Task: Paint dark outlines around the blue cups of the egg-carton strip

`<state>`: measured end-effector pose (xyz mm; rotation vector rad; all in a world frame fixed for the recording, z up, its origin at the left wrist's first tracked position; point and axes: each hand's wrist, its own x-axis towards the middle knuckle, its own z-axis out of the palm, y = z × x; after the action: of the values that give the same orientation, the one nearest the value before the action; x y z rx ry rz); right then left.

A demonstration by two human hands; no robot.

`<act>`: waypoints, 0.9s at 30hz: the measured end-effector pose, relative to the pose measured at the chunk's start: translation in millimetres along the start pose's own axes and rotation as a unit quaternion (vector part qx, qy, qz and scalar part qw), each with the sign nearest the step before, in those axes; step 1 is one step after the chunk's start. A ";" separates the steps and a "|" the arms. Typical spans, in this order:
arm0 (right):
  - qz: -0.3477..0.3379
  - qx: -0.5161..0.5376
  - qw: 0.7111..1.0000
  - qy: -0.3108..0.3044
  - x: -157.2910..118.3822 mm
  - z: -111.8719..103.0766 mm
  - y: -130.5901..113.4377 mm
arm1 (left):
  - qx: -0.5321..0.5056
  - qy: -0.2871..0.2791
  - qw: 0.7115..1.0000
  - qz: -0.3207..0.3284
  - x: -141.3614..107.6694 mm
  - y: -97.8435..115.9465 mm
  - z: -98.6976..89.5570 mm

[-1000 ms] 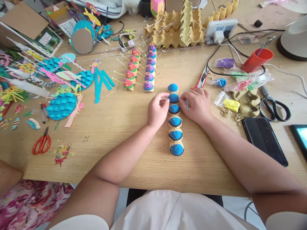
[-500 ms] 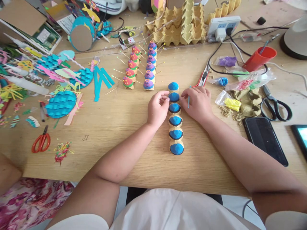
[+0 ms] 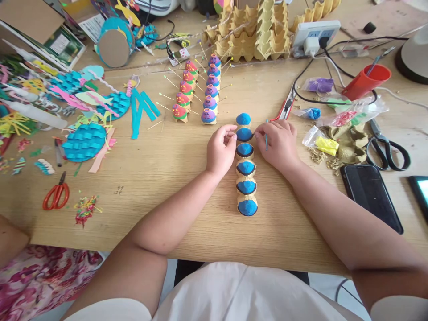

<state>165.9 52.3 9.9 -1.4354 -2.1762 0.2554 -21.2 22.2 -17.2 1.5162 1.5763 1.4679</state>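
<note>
An egg-carton strip (image 3: 246, 168) of several cups lies lengthwise before me, its domes covered in blue. Dark rims edge the nearer domes. My left hand (image 3: 220, 149) has its thumb and fingers curled together at the left edge of the second cup from the far end. On the opposite side of that cup, the fingertips of my right hand (image 3: 279, 142) are pinched close to its edge. A thin blue stick (image 3: 266, 141) is held among the right fingers. Whether the right fingertips pinch anything else is too small to tell.
Finished-looking red-green (image 3: 182, 99) and purple (image 3: 211, 91) cup strips with pins stand beyond. To the right are a utility knife (image 3: 286, 107), black scissors (image 3: 388, 151), a phone (image 3: 372, 196) and a red cup (image 3: 368, 83). Red scissors (image 3: 56, 196) and paper crafts (image 3: 84, 142) lie left. Someone's arm (image 3: 11, 240) shows there.
My right fingertips have shifted very slightly right, away from the second cup's edge. My left hand keeps its place at the cup. The whole view has shifted a little.
</note>
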 end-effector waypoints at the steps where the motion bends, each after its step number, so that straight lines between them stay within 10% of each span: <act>1: -0.001 0.003 1.000 0.000 -0.3 -0.2 -0.3 | 0.001 0.000 1.000 0.001 0.0 -0.3 0.1; 27: -0.024 -0.083 0.996 0.021 -8.5 -5.8 -7.5 | 0.079 -0.020 0.996 0.024 1.4 -17.1 -5.7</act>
<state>165.5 40.8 15.3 -1.4617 -2.2385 0.0265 -33.1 25.0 -30.5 1.6718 1.6769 1.3567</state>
